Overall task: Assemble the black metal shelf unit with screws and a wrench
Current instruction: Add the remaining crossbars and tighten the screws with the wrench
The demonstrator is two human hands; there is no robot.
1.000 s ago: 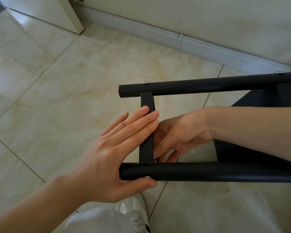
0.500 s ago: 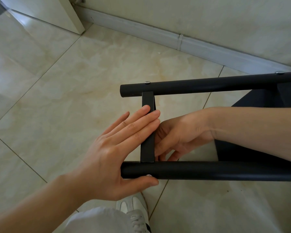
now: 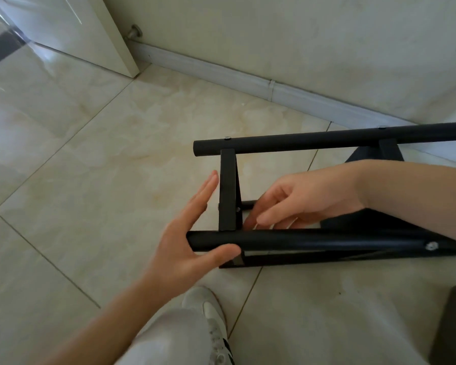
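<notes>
The black metal shelf frame lies on its side on the tiled floor, with a far tube point(image 3: 327, 140) and a near tube point(image 3: 313, 241) joined by a flat crossbar point(image 3: 227, 191). My left hand point(image 3: 179, 241) is at the near tube's left end, fingers straight just left of the crossbar, thumb touching the tube's underside. My right hand point(image 3: 300, 198) reaches in between the two tubes, its loosely bent fingers pointing at the crossbar and holding nothing I can see. A small screw point(image 3: 238, 209) shows on the crossbar's right edge. A bolt head point(image 3: 431, 245) sits in the near tube.
A wall with a pale skirting board point(image 3: 248, 83) runs behind the frame. A white door edge point(image 3: 121, 48) stands at the upper left. My white shoe point(image 3: 211, 312) is below the frame. A dark block point(image 3: 453, 325) sits at the lower right corner.
My left fingers have lifted off the crossbar and now lie to its left. My right hand has drawn back from the crossbar. The view has pulled back from the frame.
</notes>
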